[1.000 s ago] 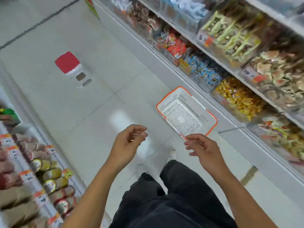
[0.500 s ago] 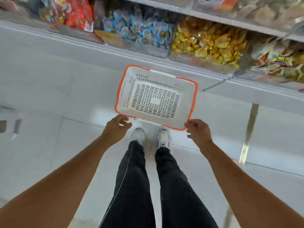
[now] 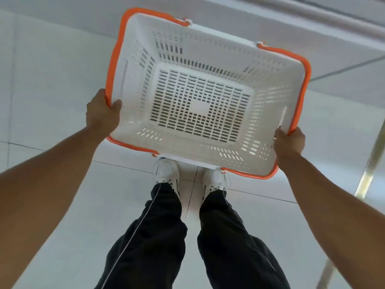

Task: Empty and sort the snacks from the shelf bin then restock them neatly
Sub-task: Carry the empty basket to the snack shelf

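A white slotted plastic basket (image 3: 135, 84) with an orange rim and orange handles fills the upper middle of the head view, and nothing lies inside it. My left hand (image 3: 102, 115) grips its left rim near the front corner, thumb over the edge. My right hand (image 3: 289, 142) grips the right rim near the front corner. The basket is held between both hands above the floor, in front of my feet. No snacks or shelf bins are in view.
Pale floor tiles (image 3: 52, 69) surround me. The white base of the shelving (image 3: 312, 28) runs across the top behind the basket. My white shoes (image 3: 166, 172) and black trousers are below the basket. A metallic strip (image 3: 368, 170) runs down the right side.
My view swung from the shelves down to the floor. Both hands reached the basket's front corners and took hold of its rim; the basket now looks much closer and larger.
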Demonstrator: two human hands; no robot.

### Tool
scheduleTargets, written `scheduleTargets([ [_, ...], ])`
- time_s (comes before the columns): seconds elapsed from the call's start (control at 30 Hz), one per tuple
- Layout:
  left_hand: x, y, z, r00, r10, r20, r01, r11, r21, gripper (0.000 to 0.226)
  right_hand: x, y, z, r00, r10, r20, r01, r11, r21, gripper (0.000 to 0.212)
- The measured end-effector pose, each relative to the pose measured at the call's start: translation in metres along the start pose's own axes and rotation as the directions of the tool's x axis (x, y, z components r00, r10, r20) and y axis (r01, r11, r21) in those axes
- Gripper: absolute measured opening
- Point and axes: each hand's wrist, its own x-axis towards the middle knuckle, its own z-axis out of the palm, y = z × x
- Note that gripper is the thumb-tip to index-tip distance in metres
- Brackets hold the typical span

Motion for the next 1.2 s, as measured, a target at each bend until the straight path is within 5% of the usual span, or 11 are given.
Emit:
scheduleTargets([
  [0.2, -0.050, -0.002, -0.066, 1.000, -0.006, -0.020, 0.004, 0.993, -0.120, 0.027, -0.058, -0.030, -0.060, 0.996, -0.077, -0.037, 0.076, 0.997, -0.027, 0.020],
  [0.5, -0.275, -0.044, -0.345, 0.935, -0.274, -0.226, 0.185, 0.918, -0.351, 0.024, -0.287, -0.152, -0.248, 0.907, -0.379, 0.186, 0.374, 0.925, 0.061, 0.012],
  [0.73, -0.485, -0.093, -0.470, 0.687, -0.569, -0.453, 0.272, 0.779, -0.565, 0.014, -0.441, -0.258, -0.309, 0.534, -0.732, 0.423, 0.773, 0.625, 0.107, 0.020],
  [0.87, -0.566, -0.132, -0.478, 0.457, -0.742, -0.492, 0.286, 0.645, -0.708, 0.009, -0.539, -0.305, -0.281, 0.237, -0.822, 0.518, 0.899, 0.387, 0.203, 0.028],
  [1.0, -0.608, -0.181, -0.470, 0.253, -0.842, -0.476, 0.276, 0.534, -0.799, 0.027, -0.637, -0.334, -0.233, -0.013, -0.852, 0.524, 0.934, 0.176, 0.310, 0.025],
  [1.1, -0.614, -0.215, -0.487, 0.169, -0.875, -0.454, 0.234, 0.483, -0.844, 0.018, -0.698, -0.348, -0.195, -0.105, -0.847, 0.521, 0.934, 0.096, 0.343, 0.020],
  [1.2, -0.599, -0.254, -0.521, 0.162, -0.862, -0.481, 0.199, 0.506, -0.839, 0.016, -0.744, -0.359, -0.170, -0.097, -0.850, 0.518, 0.920, 0.122, 0.372, 0.010],
])
